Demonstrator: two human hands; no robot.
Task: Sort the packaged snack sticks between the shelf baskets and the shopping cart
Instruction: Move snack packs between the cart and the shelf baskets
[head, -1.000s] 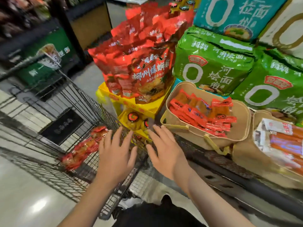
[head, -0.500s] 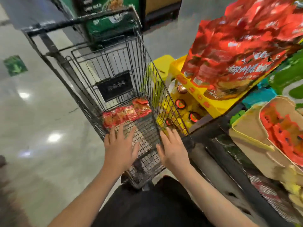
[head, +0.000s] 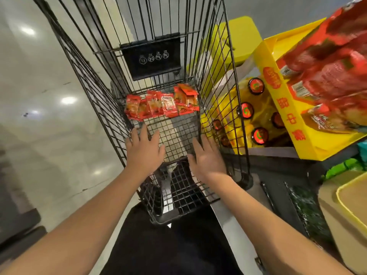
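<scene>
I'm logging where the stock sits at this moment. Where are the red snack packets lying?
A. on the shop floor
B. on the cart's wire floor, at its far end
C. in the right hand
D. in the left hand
B: the red snack packets lie in a row on the wire floor of the cart, beyond both empty, open hands.

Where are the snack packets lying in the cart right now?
In the head view the snack packets lie on the cart floor, just beyond both open hands, below the black sign.

A shop: a wire shopping cart (head: 151, 62) stands on a polished floor (head: 39, 116) beside a yellow display tray (head: 286, 108) stacked with red packaged goods (head: 327, 62).
</scene>
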